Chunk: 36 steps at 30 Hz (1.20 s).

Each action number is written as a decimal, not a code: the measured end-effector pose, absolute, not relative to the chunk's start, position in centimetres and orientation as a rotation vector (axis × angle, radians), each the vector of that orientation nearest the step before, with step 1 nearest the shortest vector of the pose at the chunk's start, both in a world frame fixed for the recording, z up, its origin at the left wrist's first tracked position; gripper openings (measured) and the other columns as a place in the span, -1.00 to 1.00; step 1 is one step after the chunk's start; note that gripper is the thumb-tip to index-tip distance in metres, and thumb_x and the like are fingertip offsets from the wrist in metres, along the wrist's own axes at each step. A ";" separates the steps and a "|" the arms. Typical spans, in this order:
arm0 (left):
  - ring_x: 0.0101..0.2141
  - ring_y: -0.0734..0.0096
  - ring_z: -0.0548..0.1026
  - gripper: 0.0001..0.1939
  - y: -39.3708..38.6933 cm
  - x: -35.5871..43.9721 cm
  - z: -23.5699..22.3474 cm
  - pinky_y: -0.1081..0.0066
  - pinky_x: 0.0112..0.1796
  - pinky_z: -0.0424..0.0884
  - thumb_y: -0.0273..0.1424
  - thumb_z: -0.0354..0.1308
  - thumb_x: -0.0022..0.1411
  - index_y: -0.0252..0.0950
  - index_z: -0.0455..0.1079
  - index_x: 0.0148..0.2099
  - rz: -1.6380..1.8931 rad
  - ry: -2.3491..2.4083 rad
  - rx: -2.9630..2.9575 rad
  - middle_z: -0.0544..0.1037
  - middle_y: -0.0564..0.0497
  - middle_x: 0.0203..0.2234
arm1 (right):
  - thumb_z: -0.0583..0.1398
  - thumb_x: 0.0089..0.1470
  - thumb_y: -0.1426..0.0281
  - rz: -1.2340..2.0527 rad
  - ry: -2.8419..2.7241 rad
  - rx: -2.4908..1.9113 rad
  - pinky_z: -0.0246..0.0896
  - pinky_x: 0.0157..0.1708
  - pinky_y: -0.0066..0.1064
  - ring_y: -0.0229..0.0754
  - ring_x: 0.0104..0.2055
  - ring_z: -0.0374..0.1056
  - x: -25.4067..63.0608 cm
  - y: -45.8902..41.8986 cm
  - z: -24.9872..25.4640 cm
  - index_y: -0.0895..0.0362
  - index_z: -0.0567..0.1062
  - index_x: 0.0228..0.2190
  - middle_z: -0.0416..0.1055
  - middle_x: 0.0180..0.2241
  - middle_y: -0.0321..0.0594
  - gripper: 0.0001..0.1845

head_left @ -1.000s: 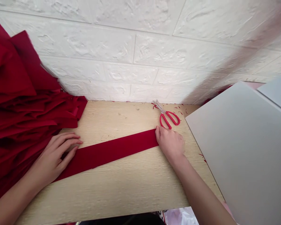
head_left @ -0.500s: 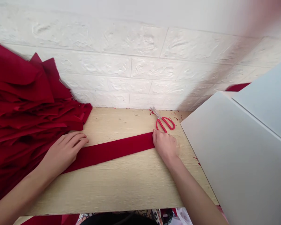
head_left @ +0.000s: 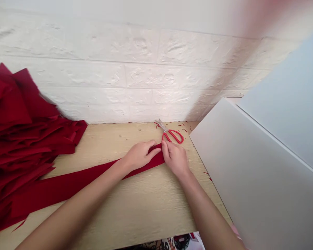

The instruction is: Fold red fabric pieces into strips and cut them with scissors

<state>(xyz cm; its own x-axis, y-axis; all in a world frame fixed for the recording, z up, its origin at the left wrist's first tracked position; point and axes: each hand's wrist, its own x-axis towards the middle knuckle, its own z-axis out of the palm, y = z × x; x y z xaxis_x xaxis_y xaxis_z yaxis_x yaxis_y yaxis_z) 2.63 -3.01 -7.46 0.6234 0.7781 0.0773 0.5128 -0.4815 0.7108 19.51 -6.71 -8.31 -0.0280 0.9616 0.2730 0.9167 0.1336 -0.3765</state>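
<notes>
A long strip of dark red fabric (head_left: 75, 184) runs across the table from the lower left up to my hands. My right hand (head_left: 176, 159) grips the strip's right end, its thumb lying on top. Just left of it, my left hand (head_left: 139, 155) has thumb and fingers closed on the strip near the same end. The fingertips under the cloth are partly hidden. Beyond my right hand lie scissors (head_left: 172, 133) with red handles, their slightly parted blades pointing toward the wall. My right hand covers the near end of one handle loop.
A heap of red fabric pieces (head_left: 28, 128) fills the table's left side. A white brick-patterned wall (head_left: 106, 73) borders the back of the wooden table (head_left: 146, 208). At right stands a large white panel-like box (head_left: 250, 163). Red fabric snippets (head_left: 184, 125) lie near the wall.
My left hand has moved right, from the strip's left part to its right end beside my right hand. The camera view has shifted a little to the right.
</notes>
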 end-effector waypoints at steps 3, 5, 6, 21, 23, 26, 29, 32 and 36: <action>-0.53 0.44 0.32 -0.63 -2.9 2.0 -8.0 0.39 -0.43 0.18 -0.13 -0.06 0.40 -0.23 0.24 -0.39 0.527 1.078 2.148 0.40 0.11 -0.56 | -0.12 0.37 0.19 0.278 -1.901 -1.755 -0.06 -0.50 -0.37 -0.22 -0.56 0.21 19.5 -6.5 -8.7 0.09 0.37 -0.55 0.36 -0.60 -0.24 -0.47; -0.55 0.46 0.27 -0.64 -3.0 1.5 -8.2 0.40 -0.43 0.13 -0.14 -0.04 0.39 -0.23 0.22 -0.40 0.539 1.128 2.113 0.34 0.14 -0.59 | -0.13 0.37 0.14 0.394 -1.830 -1.744 -0.09 -0.52 -0.37 -0.23 -0.57 0.16 19.3 -6.5 -8.6 0.08 0.30 -0.58 0.31 -0.62 -0.27 -0.45; -0.54 0.46 0.27 -0.65 -3.1 1.4 -8.3 0.40 -0.42 0.14 -0.15 -0.03 0.39 -0.23 0.22 -0.39 0.557 1.139 2.084 0.34 0.14 -0.59 | -0.15 0.37 0.12 0.449 -1.782 -1.746 -0.08 -0.52 -0.38 -0.22 -0.57 0.16 19.3 -6.5 -8.5 0.07 0.28 -0.59 0.29 -0.63 -0.27 -0.43; -0.49 0.49 0.26 -0.64 -3.1 0.6 -9.3 0.42 -0.39 0.17 -0.17 -0.04 0.39 -0.25 0.20 -0.42 0.712 1.063 1.877 0.31 0.15 -0.56 | -0.11 0.36 0.19 0.446 -2.052 -1.659 -0.03 -0.45 -0.39 -0.22 -0.50 0.21 19.7 -6.4 -8.0 0.07 0.26 -0.50 0.35 -0.52 -0.28 -0.57; -0.50 0.48 0.27 -0.62 -3.2 0.7 -9.2 0.41 -0.39 0.16 -0.16 -0.06 0.40 -0.24 0.18 -0.44 0.700 1.075 1.903 0.31 0.15 -0.57 | -0.12 0.36 0.22 0.402 -2.091 -1.688 -0.03 -0.45 -0.38 -0.20 -0.50 0.23 19.5 -6.4 -8.1 0.07 0.29 -0.47 0.37 -0.51 -0.26 -0.59; -0.50 0.48 0.27 -0.62 -3.2 0.8 -9.2 0.40 -0.39 0.15 -0.16 -0.08 0.41 -0.24 0.16 -0.43 0.681 1.089 1.933 0.31 0.15 -0.57 | -0.14 0.37 0.23 0.384 -2.124 -1.712 -0.02 -0.46 -0.38 -0.18 -0.50 0.26 19.4 -6.3 -8.3 0.07 0.31 -0.46 0.40 -0.51 -0.25 -0.58; -0.50 0.47 0.27 -0.62 -3.2 0.8 -9.3 0.39 -0.38 0.14 -0.16 -0.11 0.42 -0.23 0.15 -0.42 0.646 1.087 1.983 0.30 0.14 -0.57 | -0.14 0.38 0.23 0.365 -2.143 -1.724 -0.02 -0.46 -0.37 -0.18 -0.51 0.26 19.4 -6.2 -8.6 0.07 0.32 -0.46 0.41 -0.52 -0.25 -0.57; -0.52 0.46 0.26 -0.61 -3.1 0.8 -9.5 0.38 -0.37 0.13 -0.16 -0.15 0.43 -0.23 0.13 -0.42 0.610 1.094 2.040 0.30 0.13 -0.57 | -0.14 0.38 0.22 0.348 -2.152 -1.724 -0.04 -0.47 -0.38 -0.19 -0.51 0.26 19.4 -6.2 -8.7 0.07 0.33 -0.46 0.41 -0.53 -0.26 -0.56; -0.55 0.45 0.25 -0.59 -3.3 0.8 -9.7 0.38 -0.41 0.12 -0.14 -0.18 0.44 -0.22 0.13 -0.43 0.596 1.124 2.079 0.30 0.12 -0.60 | -0.12 0.38 0.23 0.336 -2.147 -1.713 -0.03 -0.47 -0.39 -0.20 -0.51 0.25 19.4 -6.3 -8.6 0.07 0.35 -0.43 0.41 -0.52 -0.27 -0.58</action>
<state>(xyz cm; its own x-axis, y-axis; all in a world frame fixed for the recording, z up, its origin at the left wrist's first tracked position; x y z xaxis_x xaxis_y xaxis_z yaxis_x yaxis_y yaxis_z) 0.79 -3.26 -9.71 0.5196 0.8516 0.0686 0.5350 -0.3869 0.7510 19.44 -6.27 -8.62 -0.1908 0.9717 0.1390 0.8828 0.2318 -0.4086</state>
